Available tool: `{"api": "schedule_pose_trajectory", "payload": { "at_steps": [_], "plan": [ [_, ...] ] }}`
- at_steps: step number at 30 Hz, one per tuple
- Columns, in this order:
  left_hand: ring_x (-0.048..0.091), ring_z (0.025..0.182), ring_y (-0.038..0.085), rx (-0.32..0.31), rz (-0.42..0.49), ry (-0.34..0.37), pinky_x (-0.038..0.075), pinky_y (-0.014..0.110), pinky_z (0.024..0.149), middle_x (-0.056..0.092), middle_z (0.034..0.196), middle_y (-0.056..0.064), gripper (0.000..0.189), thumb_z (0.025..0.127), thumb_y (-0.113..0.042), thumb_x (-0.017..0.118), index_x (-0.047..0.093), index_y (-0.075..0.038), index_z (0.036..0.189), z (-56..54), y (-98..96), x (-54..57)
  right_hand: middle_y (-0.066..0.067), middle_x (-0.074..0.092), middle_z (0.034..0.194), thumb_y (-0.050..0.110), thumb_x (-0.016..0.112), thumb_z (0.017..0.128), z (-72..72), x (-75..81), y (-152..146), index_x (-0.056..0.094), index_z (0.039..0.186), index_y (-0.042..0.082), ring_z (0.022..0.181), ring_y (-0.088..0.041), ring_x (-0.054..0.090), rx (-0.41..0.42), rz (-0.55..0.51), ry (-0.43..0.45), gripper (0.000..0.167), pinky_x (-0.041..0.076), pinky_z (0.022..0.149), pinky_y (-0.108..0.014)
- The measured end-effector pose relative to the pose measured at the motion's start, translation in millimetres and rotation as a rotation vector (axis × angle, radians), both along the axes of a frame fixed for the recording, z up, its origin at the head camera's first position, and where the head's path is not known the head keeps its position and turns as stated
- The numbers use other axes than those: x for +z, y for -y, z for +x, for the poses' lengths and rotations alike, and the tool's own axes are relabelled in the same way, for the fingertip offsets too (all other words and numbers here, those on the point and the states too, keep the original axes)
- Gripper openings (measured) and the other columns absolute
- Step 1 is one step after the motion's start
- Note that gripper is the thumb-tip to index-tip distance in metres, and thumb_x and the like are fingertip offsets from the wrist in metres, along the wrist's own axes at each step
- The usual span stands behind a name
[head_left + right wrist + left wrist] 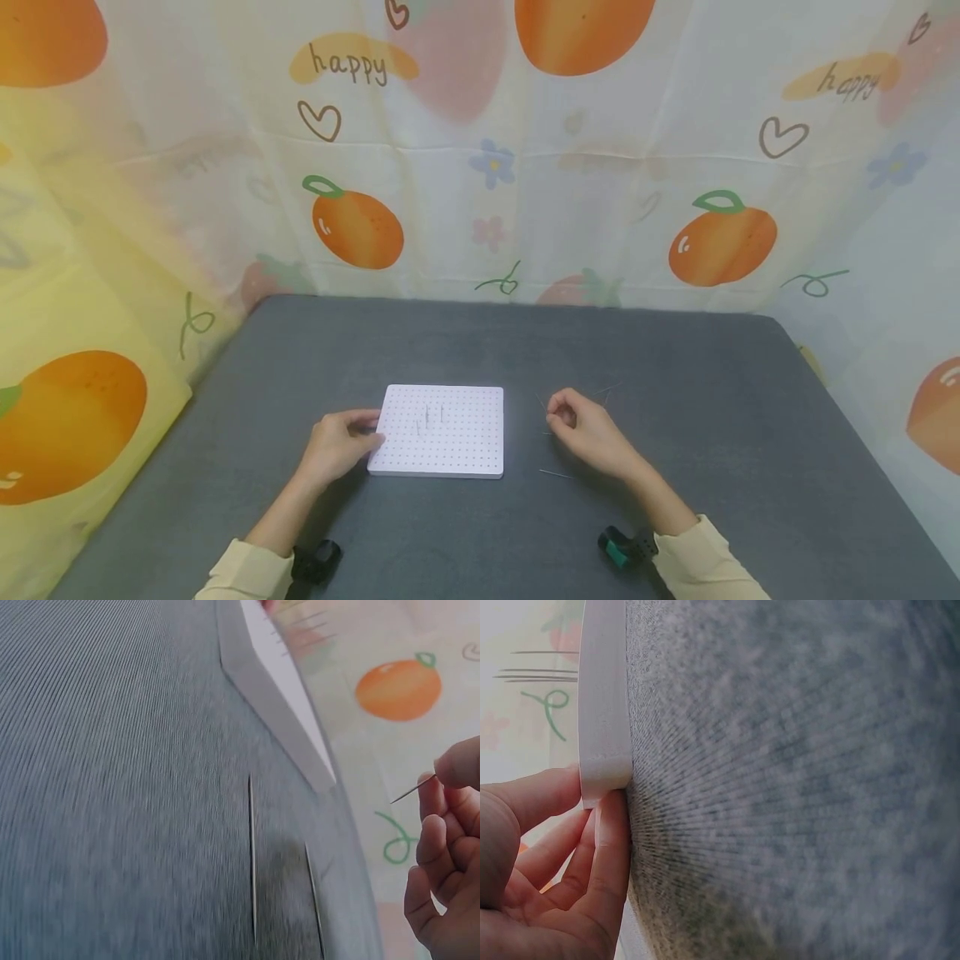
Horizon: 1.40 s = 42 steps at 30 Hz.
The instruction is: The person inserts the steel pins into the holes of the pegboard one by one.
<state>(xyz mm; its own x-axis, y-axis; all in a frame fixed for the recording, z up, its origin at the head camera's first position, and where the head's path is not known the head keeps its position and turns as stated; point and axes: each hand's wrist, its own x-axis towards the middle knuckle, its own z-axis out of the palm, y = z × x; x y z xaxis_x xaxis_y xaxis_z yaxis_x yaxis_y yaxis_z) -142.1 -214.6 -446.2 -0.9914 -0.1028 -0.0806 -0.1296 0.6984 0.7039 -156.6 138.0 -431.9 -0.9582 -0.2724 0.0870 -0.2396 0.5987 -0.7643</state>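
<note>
A white perforated board (465, 450) lies flat on the table. My left hand (333, 450) holds it by its left edge; in the left wrist view the thumb touches the upper rim and the fingers press the side. Several thin needles (427, 417) stand upright in holes left of the board's middle. To the right of the board, my right hand (588, 429) pinches a thin metal needle (411, 790) between thumb and index finger, its point sticking out. Below that hand, loose needles (253, 862) lie on the table.
A dark grey table (675, 375) carries everything. One loose needle (556, 473) lies nearer the front, and others (603, 390) lie beyond the right hand. A fruit-patterned curtain (585, 208) hangs behind the table and along its sides.
</note>
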Motion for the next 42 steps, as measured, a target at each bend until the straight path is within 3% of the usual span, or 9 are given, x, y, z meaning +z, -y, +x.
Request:
{"api": "schedule_pose_trajectory", "payload": {
  "at_steps": [19, 35, 42],
  "plan": [
    [0.062, 0.075, 0.017, -0.010, -0.010, -0.024, 0.047, 0.026, 0.057, 0.066, 0.104, 0.017, 0.040, 0.077, -0.009, 0.069, 0.061, 0.001, 0.115, -1.9, 1.6, -3.3, 0.003, 0.058, 0.082, 0.012, 0.062, 0.085, 1.3, 8.2, 50, 0.054, 0.089, 0.016, 0.074, -0.012, 0.053, 0.038, -0.166, -0.004, 0.010, 0.042, 0.067, -0.029],
    [0.062, 0.075, 0.016, -0.021, -0.005, -0.014, 0.046, 0.026, 0.057, 0.065, 0.106, 0.017, 0.041, 0.078, -0.009, 0.069, 0.061, 0.001, 0.116, 0.3, 2.3, -1.7, 0.008, 0.061, 0.077, 0.015, 0.068, 0.081, 3.9, 5.2, 85, 0.058, 0.082, 0.019, 0.068, -0.008, 0.052, -0.009, -0.153, -0.152, 0.011, 0.042, 0.063, -0.024],
    [0.062, 0.074, 0.016, -0.020, 0.005, -0.005, 0.047, 0.028, 0.058, 0.065, 0.106, 0.017, 0.040, 0.078, -0.009, 0.069, 0.061, 0.000, 0.116, 0.1, 2.3, -2.1, 0.009, 0.061, 0.077, 0.015, 0.067, 0.082, 2.2, -3.7, 99, 0.057, 0.083, 0.019, 0.068, -0.005, 0.052, -0.013, -0.102, -0.176, 0.010, 0.040, 0.060, -0.021]
  ]
}}
